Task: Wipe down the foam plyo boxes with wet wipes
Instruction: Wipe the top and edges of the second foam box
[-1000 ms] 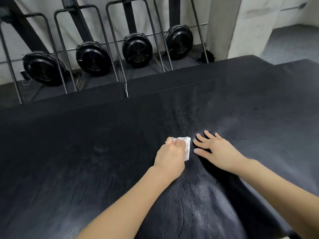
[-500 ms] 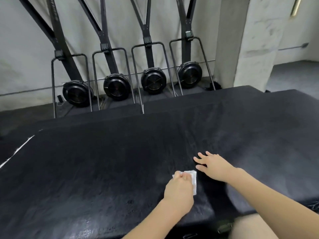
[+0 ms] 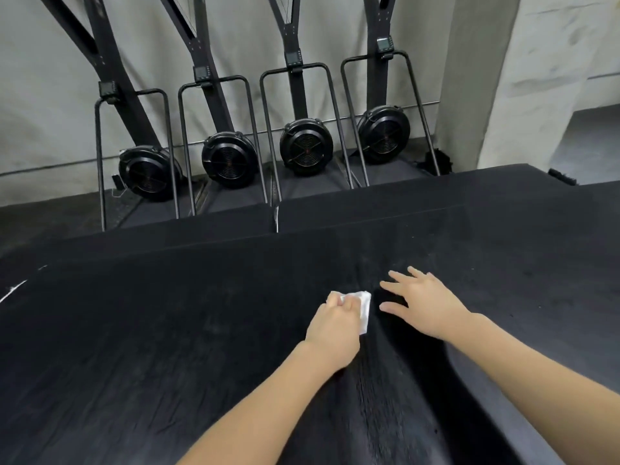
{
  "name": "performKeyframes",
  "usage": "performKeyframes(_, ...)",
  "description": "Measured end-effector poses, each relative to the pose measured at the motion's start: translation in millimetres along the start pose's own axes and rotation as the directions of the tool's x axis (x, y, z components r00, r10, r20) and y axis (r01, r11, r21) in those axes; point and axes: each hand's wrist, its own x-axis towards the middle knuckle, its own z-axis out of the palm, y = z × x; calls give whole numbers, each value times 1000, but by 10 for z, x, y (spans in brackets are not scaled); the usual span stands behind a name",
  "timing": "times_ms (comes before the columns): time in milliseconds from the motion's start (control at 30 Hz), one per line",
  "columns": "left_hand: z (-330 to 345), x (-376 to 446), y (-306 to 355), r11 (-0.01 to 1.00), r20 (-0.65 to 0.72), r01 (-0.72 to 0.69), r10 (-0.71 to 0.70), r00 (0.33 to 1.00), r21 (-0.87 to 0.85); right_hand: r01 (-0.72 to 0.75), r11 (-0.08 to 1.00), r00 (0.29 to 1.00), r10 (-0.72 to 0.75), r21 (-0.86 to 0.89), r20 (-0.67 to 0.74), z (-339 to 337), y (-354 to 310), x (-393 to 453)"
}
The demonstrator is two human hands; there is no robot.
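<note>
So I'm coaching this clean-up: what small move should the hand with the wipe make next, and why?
Probably drag the wet wipe toward the body along the crease. The left hand grips it at the dark fold of the foam plyo box, and the right hand lies flat beside it, bracing the surface.

Gym. Four black ski-erg-type machines (image 3: pixel 228 159) with round fan flywheels line the pale concrete wall (image 3: pixel 50 78), each with a small monitor on its post. Big black foam plyo boxes (image 3: pixel 167 330) fill the foreground; dark rubber floor (image 3: pixel 50 219), concrete pillar (image 3: pixel 476 78).
</note>
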Motion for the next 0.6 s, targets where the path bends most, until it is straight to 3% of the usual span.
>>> performKeyframes(167, 0, 649, -293, 998, -15, 51, -52, 999, -40, -40, 996, 981, 24, 83, 191, -39, 167, 464)
performKeyframes(433, -110, 1814, -737, 977, -11, 170, -173, 985, -129, 17, 998, 967, 1, -68, 254, 48, 219, 659)
performKeyframes(600, -55, 2212, -939, 980, 8, 160, -160, 987, -119, 28, 996, 961, -2, -89, 276, 53, 228, 663)
